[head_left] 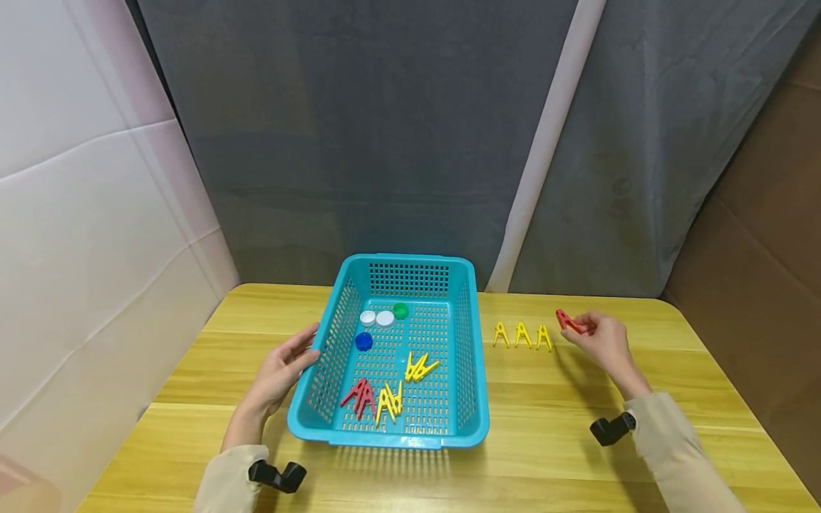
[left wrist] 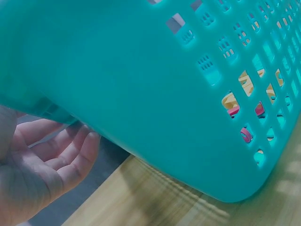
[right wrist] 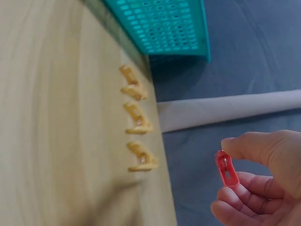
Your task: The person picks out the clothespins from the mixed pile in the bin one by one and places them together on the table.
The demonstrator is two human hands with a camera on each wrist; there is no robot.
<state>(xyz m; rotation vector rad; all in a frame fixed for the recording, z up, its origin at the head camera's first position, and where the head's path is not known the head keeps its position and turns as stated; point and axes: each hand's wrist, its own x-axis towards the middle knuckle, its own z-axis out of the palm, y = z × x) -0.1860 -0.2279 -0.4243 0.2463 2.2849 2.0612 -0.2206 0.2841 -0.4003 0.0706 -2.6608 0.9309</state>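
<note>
Red clothespin (head_left: 566, 320): raised off the tabletop (head_left: 539, 442), just right of the yellow clothespins (head_left: 521, 329).
Right hand (head_left: 603, 345) grip: pinching it; a slack pinch could let it twist or drop.
Yellow row: close; a low pass might topple it.
Left hand (head_left: 276, 377) grip: holding the basket (head_left: 388, 438) rim; tugging could shift its contents.

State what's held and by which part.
Right hand: red plastic clothespin, by the end nearer the palm. Left hand: turquoise rectangular plastic basket, by its left rim.

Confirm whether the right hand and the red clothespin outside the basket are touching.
Touching: the right wrist view shows the right hand pinching the red clothespin between thumb and fingers.
</note>
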